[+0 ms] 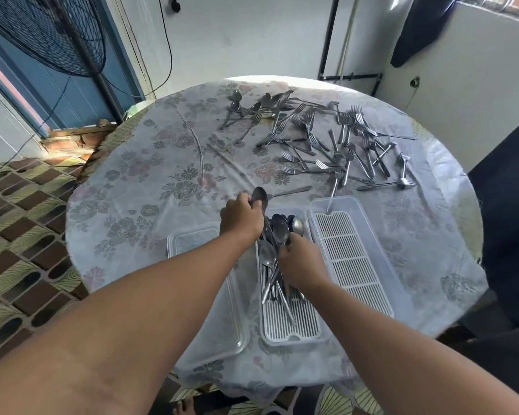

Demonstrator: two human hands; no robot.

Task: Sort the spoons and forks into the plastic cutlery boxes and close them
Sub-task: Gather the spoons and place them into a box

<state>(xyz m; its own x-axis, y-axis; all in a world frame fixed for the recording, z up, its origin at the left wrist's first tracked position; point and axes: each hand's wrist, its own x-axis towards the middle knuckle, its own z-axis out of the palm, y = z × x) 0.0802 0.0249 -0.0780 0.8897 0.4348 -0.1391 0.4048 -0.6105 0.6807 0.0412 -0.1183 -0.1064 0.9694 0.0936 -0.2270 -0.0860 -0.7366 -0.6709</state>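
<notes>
The left hand [241, 216] is gripping a spoon [259, 198], fingers curled round the neck so the bowl is pointing to the far side, probably lining it up with the bowls already packed at the far end of the middle box [291, 330]. The right hand [300, 263] is reaching into that same box, fingers pinching a spoon in the bundle [274, 250], seemingly tidying it so more will fit. The spoons are looking dull grey, lying lengthwise on a white slatted insert. On the right, the second box [381, 250] is sitting bare, likely waiting for the forks [336, 145] scattered across the far right of the table [138, 187]. A clear lid [210, 295] is lying on the left.
</notes>
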